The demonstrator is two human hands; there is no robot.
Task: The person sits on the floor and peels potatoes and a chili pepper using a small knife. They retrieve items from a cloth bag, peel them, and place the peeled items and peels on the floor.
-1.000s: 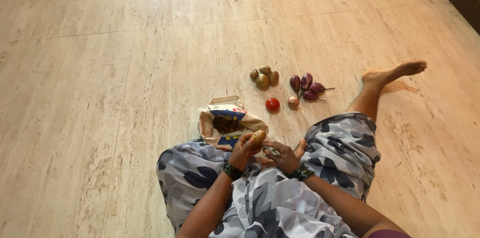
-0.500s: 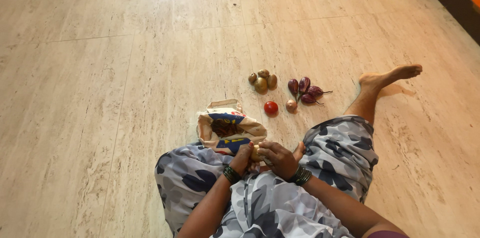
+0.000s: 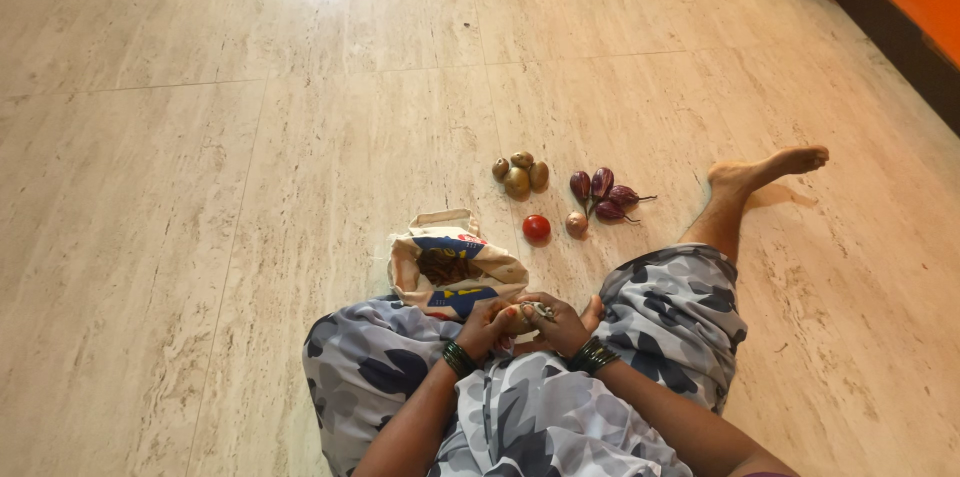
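**Potato cupped low in the lap, peeler against it**

The left hand [image 3: 487, 325] cups a small tan potato [image 3: 516, 317] above the lap, fingers curled under it, steadying it for the right hand [image 3: 556, 323], whose fingers pinch a small metal tool [image 3: 542, 312] against it. The potato looks pale and mostly hidden. An open printed cloth bag [image 3: 452, 264] lies just ahead; brown potatoes [image 3: 519, 175], purple aubergines [image 3: 600, 191], a red tomato [image 3: 536, 227] and a small onion [image 3: 575, 223] rest farther out on the beige marble floor [image 3: 200, 187].

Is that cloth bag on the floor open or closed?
Open: the cloth bag has its mouth spread wide, with dark contents showing inside.
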